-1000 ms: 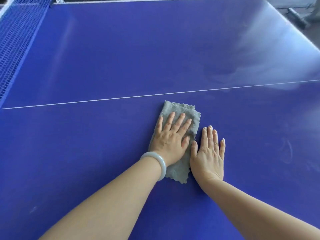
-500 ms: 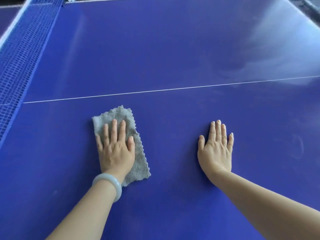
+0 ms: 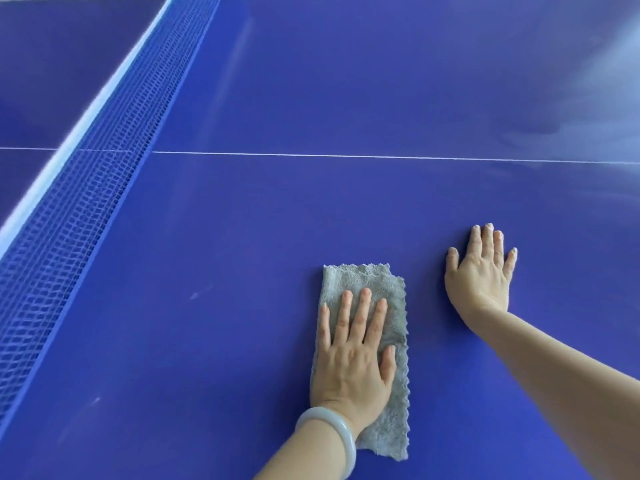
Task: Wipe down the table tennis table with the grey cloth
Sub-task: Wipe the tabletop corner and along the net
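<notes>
The grey cloth [image 3: 363, 282] lies flat on the blue table tennis table [image 3: 242, 254], folded into a long strip. My left hand [image 3: 353, 355] presses down on it with straight, spread fingers; a pale bangle sits on that wrist. My right hand [image 3: 481, 271] rests flat on the bare table surface to the right of the cloth, fingers straight, apart from the cloth.
The blue net [image 3: 86, 188] with its white top band runs diagonally along the left. A thin white centre line [image 3: 381, 156] crosses the table beyond both hands. A pale glare patch [image 3: 602, 98] lies on the far right of the surface.
My left hand slid the cloth leftward away from my right hand. The view has swung left, bringing the net closer. My right hand stayed flat on the table.
</notes>
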Demonstrator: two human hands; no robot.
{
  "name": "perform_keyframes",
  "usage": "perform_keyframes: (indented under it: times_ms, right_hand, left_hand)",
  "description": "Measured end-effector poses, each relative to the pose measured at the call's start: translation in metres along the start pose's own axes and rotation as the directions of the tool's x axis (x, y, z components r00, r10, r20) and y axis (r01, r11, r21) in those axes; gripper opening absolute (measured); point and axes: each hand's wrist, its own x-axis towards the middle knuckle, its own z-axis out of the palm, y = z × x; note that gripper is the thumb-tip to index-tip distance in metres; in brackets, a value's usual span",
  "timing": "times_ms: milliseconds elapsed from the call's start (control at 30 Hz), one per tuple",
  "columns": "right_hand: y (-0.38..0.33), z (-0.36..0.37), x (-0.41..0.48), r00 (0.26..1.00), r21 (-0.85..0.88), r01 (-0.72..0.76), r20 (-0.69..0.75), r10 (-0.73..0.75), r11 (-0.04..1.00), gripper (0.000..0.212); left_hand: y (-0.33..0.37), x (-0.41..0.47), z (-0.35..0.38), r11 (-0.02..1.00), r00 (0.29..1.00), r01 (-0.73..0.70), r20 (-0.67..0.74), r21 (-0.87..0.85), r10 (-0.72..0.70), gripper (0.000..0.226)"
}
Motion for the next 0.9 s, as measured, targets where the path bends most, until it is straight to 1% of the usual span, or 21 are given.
perform_keyframes:
  times_ms: [67,133,167,200,267,333,400,433,467,533,600,667,700,733,767,833,867,900]
  right_hand:
    - [-0.004,0.001,-0.017,0.994,0.003,0.108,0.003,-0.108,0.994,0.059]
    - [-0.018,0.013,-0.046,0.965,-0.020,0.263,0.005,-0.263,0.965,0.056]
    - [-0.027,0.021,-0.062,0.949,-0.018,0.316,0.009,-0.316,0.948,0.055]
    - [-0.037,0.029,-0.075,0.944,0.003,0.329,0.005,-0.329,0.944,0.055]
    - [-0.052,0.038,-0.090,0.964,0.074,0.267,-0.035,-0.265,0.961,0.055]
    - [-0.057,0.038,-0.092,0.976,0.124,0.215,-0.055,-0.209,0.969,0.053]
    - [-0.056,0.039,-0.091,0.979,0.128,0.203,-0.049,-0.198,0.971,0.053]
    - [-0.055,0.040,-0.091,0.978,0.112,0.207,-0.042,-0.203,0.972,0.055]
    - [-0.056,0.041,-0.090,0.977,0.088,0.212,-0.037,-0.209,0.973,0.056]
    - [-0.057,0.043,-0.091,0.977,0.037,0.213,-0.033,-0.212,0.976,0.058]
    - [-0.060,0.044,-0.092,0.977,0.001,0.213,-0.027,-0.212,0.977,0.059]
    - [-0.061,0.044,-0.092,0.978,-0.015,0.208,-0.016,-0.208,0.978,0.059]
    - [-0.061,0.044,-0.092,0.979,-0.020,0.204,-0.010,-0.204,0.979,0.059]
    - [-0.061,0.044,-0.091,0.979,-0.024,0.205,-0.007,-0.205,0.979,0.059]
    - [-0.062,0.044,-0.091,0.978,-0.026,0.210,-0.006,-0.210,0.977,0.059]
    - [-0.063,0.043,-0.091,0.977,-0.026,0.211,-0.002,-0.211,0.977,0.060]
    - [-0.063,0.042,-0.091,0.978,-0.027,0.211,0.001,-0.211,0.977,0.060]
    - [-0.062,0.042,-0.091,0.977,-0.029,0.212,0.003,-0.212,0.977,0.060]
  left_hand:
    - [-0.001,0.000,0.002,1.000,1.000,0.002,-0.003,0.003,-0.002,0.064]
    - [-0.001,0.000,0.004,1.000,1.000,-0.005,-0.019,0.018,0.005,0.064]
    - [-0.002,0.001,0.004,1.000,1.000,-0.012,-0.023,0.017,0.013,0.063]
    - [-0.002,0.002,0.004,1.000,0.999,-0.018,-0.029,0.008,0.018,0.063]
    - [-0.002,0.003,0.004,1.000,0.999,-0.018,-0.040,-0.017,0.017,0.063]
    - [-0.009,0.004,0.005,0.998,0.997,-0.052,-0.052,-0.021,0.051,0.063]
    - [-0.033,0.006,0.002,0.996,0.994,-0.087,-0.074,-0.014,0.086,0.062]
    - [-0.052,0.007,0.000,0.998,0.993,-0.065,-0.094,-0.003,0.064,0.061]
    - [-0.076,0.007,-0.003,1.000,0.994,-0.009,-0.112,0.009,0.010,0.062]
    - [-0.130,0.004,-0.011,0.984,0.977,0.178,-0.121,0.027,-0.174,0.061]
    - [-0.170,-0.011,-0.017,0.926,0.920,0.376,-0.128,0.027,-0.369,0.061]
    - [-0.170,-0.031,-0.016,0.863,0.856,0.506,-0.132,0.014,-0.500,0.060]
    - [-0.152,-0.041,-0.012,0.844,0.836,0.536,-0.141,0.009,-0.530,0.061]
    - [-0.125,-0.052,-0.007,0.847,0.838,0.531,-0.144,-0.009,-0.527,0.062]
    - [-0.095,-0.065,0.000,0.879,0.868,0.475,-0.143,-0.031,-0.475,0.064]
    - [-0.037,-0.086,0.016,0.965,0.956,0.251,-0.136,-0.072,-0.259,0.065]
    - [-0.020,-0.093,0.019,0.986,0.980,0.148,-0.124,-0.081,-0.157,0.066]
    - [-0.014,-0.096,0.019,0.994,0.991,0.073,-0.110,-0.084,-0.083,0.066]
